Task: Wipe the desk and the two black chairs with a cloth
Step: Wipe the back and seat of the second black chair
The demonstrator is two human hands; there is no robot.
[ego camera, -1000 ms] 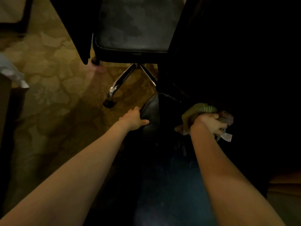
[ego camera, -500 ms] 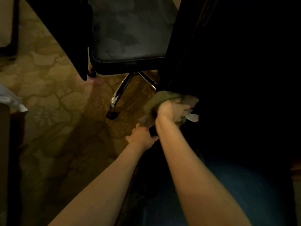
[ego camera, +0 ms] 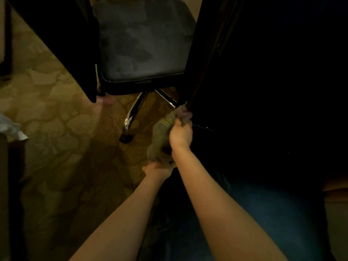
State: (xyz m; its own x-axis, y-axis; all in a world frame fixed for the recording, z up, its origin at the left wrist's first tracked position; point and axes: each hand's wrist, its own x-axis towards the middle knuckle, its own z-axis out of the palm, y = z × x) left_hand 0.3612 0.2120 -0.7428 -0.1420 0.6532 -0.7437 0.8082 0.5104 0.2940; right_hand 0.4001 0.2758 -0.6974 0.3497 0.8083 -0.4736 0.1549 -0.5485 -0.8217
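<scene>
The cloth, clamped in the right hand, has been swept up-frame along the near chair; the left hand, partly hidden, cannot be judged.

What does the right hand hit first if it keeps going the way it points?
Likely the dark vertical edge right above it: the right hand, gripping the cloth, points up-frame along that edge, the cloth's tip already there. Depth is murky in the gloom.

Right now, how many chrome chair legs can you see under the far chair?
2. One long leg runs toward the carpet on the left, ending in a caster; a shorter one angles right behind the dark panel. Others may be hidden under the seat.
</scene>
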